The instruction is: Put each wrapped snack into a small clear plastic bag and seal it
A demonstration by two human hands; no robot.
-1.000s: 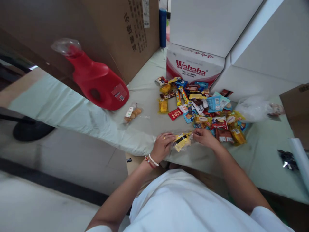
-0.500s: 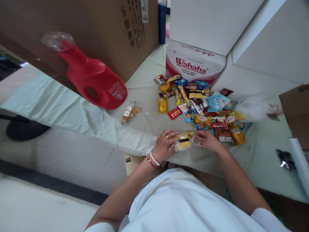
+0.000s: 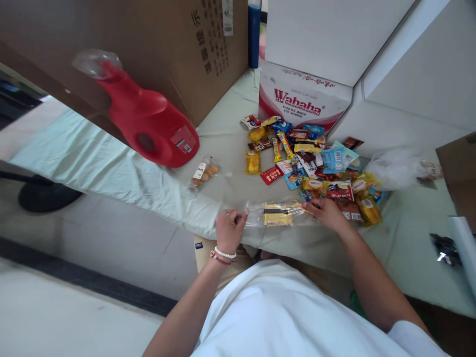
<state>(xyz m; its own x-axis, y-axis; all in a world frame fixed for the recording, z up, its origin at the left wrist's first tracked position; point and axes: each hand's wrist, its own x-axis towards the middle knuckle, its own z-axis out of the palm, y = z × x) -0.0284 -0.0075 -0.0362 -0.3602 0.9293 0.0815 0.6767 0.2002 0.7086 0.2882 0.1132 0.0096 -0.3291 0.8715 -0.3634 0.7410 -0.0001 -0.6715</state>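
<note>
A clear plastic bag (image 3: 255,216) is stretched flat between my hands, close to the table's front edge. Inside it lies a yellow snack packet with a dark stripe (image 3: 277,214). My left hand (image 3: 230,229) pinches the bag's left end. At the other end, my right hand (image 3: 326,214) is closed on the plastic, beside a bit of yellow-orange wrapping (image 3: 303,207). Just beyond the bag spreads a pile of wrapped snacks (image 3: 308,157) in yellow, red, blue and brown. To the left rests a clear pack of round biscuits (image 3: 208,173) with a white label.
A red jug (image 3: 156,124) with plastic over its top stands at the left, before a large brown carton (image 3: 148,29). White boxes and a Wahaba-style water carton (image 3: 301,96) rise behind the pile. Crumpled clear plastic (image 3: 394,168) lies at the right.
My left hand has moved left from the yellow packet to the bag's end, drawing the plastic out straight. The packet shows fully now. My right hand stays on its end.
</note>
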